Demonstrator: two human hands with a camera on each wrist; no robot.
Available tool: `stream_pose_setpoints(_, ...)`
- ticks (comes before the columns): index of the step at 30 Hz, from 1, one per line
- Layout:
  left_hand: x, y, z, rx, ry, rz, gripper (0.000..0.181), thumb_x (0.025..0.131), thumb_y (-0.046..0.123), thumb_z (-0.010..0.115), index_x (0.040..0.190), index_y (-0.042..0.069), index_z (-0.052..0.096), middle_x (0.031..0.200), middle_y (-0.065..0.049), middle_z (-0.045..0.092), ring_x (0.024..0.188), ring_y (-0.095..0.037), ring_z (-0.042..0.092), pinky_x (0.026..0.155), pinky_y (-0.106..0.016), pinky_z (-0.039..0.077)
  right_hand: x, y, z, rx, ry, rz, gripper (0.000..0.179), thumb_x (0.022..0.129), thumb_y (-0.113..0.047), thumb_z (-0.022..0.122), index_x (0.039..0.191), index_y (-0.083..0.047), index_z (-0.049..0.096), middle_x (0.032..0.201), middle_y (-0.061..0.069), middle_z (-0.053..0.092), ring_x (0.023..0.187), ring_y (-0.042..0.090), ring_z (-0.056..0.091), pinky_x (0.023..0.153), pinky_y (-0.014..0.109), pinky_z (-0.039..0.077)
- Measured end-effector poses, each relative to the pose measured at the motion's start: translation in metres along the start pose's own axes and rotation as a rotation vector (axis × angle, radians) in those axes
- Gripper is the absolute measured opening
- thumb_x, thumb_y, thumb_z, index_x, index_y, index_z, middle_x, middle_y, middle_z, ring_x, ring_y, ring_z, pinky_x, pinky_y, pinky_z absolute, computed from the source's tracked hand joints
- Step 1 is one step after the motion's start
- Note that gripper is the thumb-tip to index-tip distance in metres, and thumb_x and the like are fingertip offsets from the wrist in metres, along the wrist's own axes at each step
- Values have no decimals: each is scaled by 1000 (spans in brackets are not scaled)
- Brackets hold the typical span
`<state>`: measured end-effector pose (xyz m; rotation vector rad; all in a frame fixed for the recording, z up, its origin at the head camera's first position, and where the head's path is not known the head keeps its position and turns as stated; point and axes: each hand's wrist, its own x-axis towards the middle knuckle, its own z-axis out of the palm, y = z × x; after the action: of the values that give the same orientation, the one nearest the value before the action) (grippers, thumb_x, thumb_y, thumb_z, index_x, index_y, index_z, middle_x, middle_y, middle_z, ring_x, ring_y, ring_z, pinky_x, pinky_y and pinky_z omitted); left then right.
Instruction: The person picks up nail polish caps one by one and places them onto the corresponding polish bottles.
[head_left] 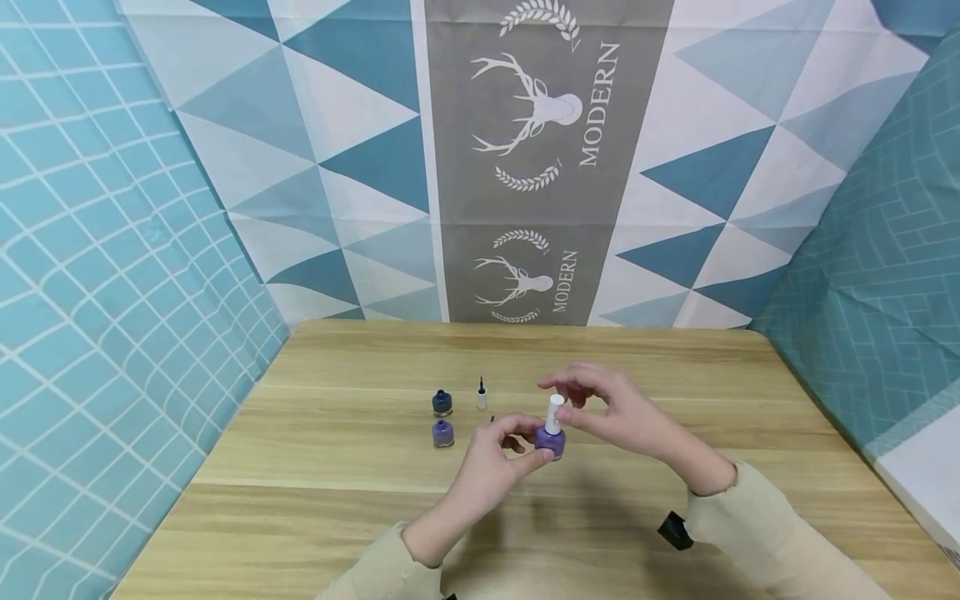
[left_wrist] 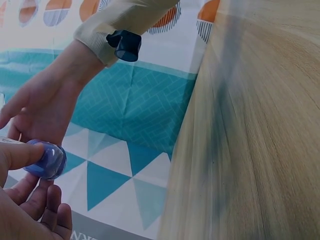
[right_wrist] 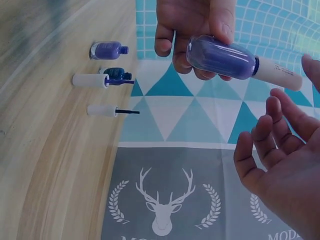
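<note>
My left hand (head_left: pixel 491 462) pinches a purple nail polish bottle (head_left: pixel 551 443) between thumb and fingers, holding it above the table. Its white cap (right_wrist: pixel 277 74) is on, pointing up toward my right hand (head_left: pixel 622 412). That hand hovers around the cap with fingers spread and loosely bent; the right wrist view shows a gap between them and the cap. On the table stand an uncapped dark teal bottle (head_left: pixel 442 404) and an uncapped purple bottle (head_left: pixel 443 434). Two white brush caps (right_wrist: pixel 90 80) stand beside them, brushes up; my left hand mostly hides one in the head view.
The wooden table (head_left: pixel 337 517) meets a patterned cloth backdrop (head_left: pixel 360 167) at its far edge. Tiled-pattern cloth (head_left: pixel 112 250) hangs on the left, a teal cloth (head_left: pixel 877 275) on the right. A black wrist device (head_left: pixel 676 531) sits at my right sleeve.
</note>
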<state>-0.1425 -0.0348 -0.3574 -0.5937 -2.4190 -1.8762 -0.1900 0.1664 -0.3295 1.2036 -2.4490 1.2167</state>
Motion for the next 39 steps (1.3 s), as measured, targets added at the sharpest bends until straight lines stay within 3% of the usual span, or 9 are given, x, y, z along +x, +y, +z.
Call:
stream_pose_setpoints(7,-3,1,-1,11,0,19,23,79,6,73,102,3,69,95,-7,70,89,-22,60,77,-40,51,-2,1,-1,65,-46,-53,34,91,-3,57,124,-11,60,102,-3,61,84,10,54,73,26,49)
stream_pose_setpoints(11,-3,0,-1,11,-8,15,24,79,5,73,102,2,68,95,-8,70,89,-24,60,77,-43,51,-2,1,-1,90,-94,-32,33,94,-4,53,125,-13,60,111,-3,60,93,12,54,75,28,48)
stream_pose_setpoints(14,0,-9,1,15,-14,11,25,79,4,73,104,3,68,96,-8,70,90,-25,60,78,-44,51,-2,-1,0,94,-104,-16,31,95,-5,52,122,-16,63,113,-4,60,97,12,54,77,29,48)
stream_pose_setpoints(18,5,-27,4,25,-19,12,28,79,8,74,106,9,69,97,-2,70,91,-21,61,78,-40,51,-2,-1,0,86,-96,-24,29,95,-4,51,118,-18,65,111,-3,60,97,12,55,77,29,48)
stream_pose_setpoints(21,5,-33,4,19,-24,17,29,79,13,75,107,13,69,98,2,70,92,-18,60,78,-36,51,-1,-2,0,90,-95,-27,28,95,-4,52,115,-18,65,110,-2,61,97,13,56,78,29,48)
stream_pose_setpoints(30,5,-34,4,8,-24,19,28,79,16,76,106,14,69,97,2,70,92,-21,60,76,-33,51,-1,1,0,98,-72,-41,26,92,-4,58,110,-20,66,105,-1,63,90,11,56,70,26,48)
stream_pose_setpoints(39,5,-31,4,20,-21,15,27,78,19,77,103,13,70,95,2,70,91,-18,60,78,-32,50,0,2,1,83,2,-30,23,85,-3,67,101,-18,69,95,-3,65,75,9,55,60,23,45)
